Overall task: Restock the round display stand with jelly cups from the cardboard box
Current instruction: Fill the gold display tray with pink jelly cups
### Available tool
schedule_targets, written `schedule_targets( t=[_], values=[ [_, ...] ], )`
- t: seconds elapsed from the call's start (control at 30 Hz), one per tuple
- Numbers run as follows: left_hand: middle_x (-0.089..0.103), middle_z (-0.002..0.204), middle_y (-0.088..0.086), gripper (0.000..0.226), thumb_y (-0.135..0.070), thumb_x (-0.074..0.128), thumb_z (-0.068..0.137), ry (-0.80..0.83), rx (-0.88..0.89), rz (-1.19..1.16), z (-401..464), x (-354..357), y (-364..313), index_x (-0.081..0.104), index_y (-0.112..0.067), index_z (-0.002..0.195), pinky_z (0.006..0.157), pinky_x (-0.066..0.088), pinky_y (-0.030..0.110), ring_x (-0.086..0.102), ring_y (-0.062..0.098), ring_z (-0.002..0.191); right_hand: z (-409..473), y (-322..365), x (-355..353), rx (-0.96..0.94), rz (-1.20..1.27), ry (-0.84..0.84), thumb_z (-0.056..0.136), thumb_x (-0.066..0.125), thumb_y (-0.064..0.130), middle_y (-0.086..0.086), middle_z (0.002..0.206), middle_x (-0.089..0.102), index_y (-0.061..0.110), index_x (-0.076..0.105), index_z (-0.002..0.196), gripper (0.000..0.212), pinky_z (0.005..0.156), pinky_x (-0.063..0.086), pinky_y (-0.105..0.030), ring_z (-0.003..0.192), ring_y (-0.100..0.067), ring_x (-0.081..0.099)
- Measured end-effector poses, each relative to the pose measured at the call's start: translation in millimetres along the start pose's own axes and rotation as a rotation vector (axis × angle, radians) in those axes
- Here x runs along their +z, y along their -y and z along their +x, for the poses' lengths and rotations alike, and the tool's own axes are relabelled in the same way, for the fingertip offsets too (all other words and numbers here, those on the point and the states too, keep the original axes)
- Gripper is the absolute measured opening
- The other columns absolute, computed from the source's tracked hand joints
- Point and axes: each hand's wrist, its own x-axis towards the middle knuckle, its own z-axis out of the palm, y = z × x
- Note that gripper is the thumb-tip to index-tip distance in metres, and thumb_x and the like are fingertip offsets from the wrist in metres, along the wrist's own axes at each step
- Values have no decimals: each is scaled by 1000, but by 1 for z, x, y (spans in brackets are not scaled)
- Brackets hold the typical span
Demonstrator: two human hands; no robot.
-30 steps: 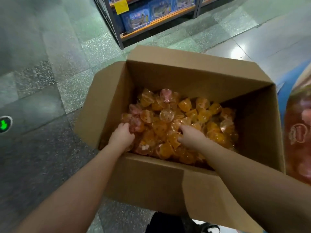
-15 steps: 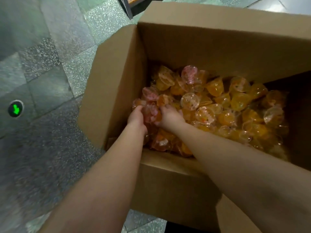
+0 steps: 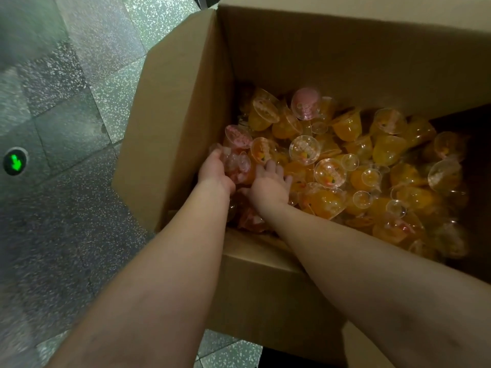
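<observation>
Where the head view looks down, a cardboard box (image 3: 186,107) is seen standing open on a speckled stone floor (image 3: 66,235), its flaps raised on the left and far sides. Loose jelly cups (image 3: 345,160) are heaped across the bottom of the box; most are filled with orange jelly, while a few pink ones lie toward the left wall and one pink lid (image 3: 305,103) is turned up near the far wall. Both bare forearms are reached over the near wall into the near-left corner of the box.

The left hand (image 3: 215,172) is set close against the left wall, and its fingers are curled around a pink jelly cup (image 3: 236,166), which is pressed between the two hands. The right hand (image 3: 271,184) is laid just beside it, palm down on the heap, with its fingers (image 3: 273,167) spread fairly straight over the cups; no cup is seen to be clasped by it, though what lies beneath the palm is hidden.

A round floor light with a green arrow (image 3: 14,162) is set into the floor well to the left of the box. The round display stand is not in view.
</observation>
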Motion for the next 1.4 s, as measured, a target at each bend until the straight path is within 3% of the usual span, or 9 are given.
schedule_targets(
  t=[0.37,0.6,0.73,0.83,0.93,1.03,1.2,1.33,1.4],
  values=[
    [65,124,12,42,-37,68,91,-105,31,-27,-12,7,1,62,-15,127,97,49,49,62,34,114,0,5,6,45,190,-60,92,59,47,-9,149,31,19,44,141,59,110,27,-53,138,-31,28],
    [66,124,11,34,-30,68,92,-165,57,-54,-24,-3,5,64,-13,122,94,50,42,63,29,113,3,6,7,13,283,-29,90,64,37,-9,148,28,36,35,147,64,109,25,-54,137,-32,26],
    [66,122,6,18,-31,67,93,-174,59,-85,-29,-14,9,65,-14,99,103,44,41,62,25,116,8,8,8,33,344,-59,94,56,38,-8,147,30,36,46,137,44,107,26,-53,135,-32,29],
    [66,109,0,20,-32,67,93,-130,55,-141,-37,-23,12,59,-17,84,98,45,36,64,21,114,6,7,5,29,417,-16,91,58,45,-8,149,27,33,45,139,51,110,24,-54,137,-32,26],
    [67,93,-1,18,-32,73,89,-97,38,-134,-59,-31,17,64,-17,95,88,50,30,68,18,96,-4,1,-10,12,473,11,85,70,43,-9,152,25,33,38,145,69,112,25,-54,140,-33,27],
    [65,100,7,29,-31,79,84,-26,36,-115,-91,-38,21,64,-15,103,93,53,38,64,24,94,-22,-21,-36,-2,583,11,83,74,41,-9,156,26,29,29,152,83,115,30,-53,141,-32,31],
    [61,115,10,20,-31,72,89,151,102,89,-153,-36,36,58,-25,103,100,47,58,58,34,112,-95,-85,-96,-11,796,-22,86,75,25,7,132,51,24,30,150,78,80,47,-13,106,-6,58],
    [62,123,8,33,-28,70,91,312,164,293,-202,-16,65,59,-25,122,91,57,47,63,30,110,-167,-146,-137,91,816,-56,84,76,43,3,141,50,30,30,148,80,101,51,-37,127,-19,53],
    [61,125,6,49,-29,70,90,384,207,445,-227,-1,85,50,-25,135,90,57,45,64,27,107,-206,-180,-158,146,801,-101,83,74,49,5,143,47,32,28,149,82,103,48,-36,129,-19,51]
  ],
)
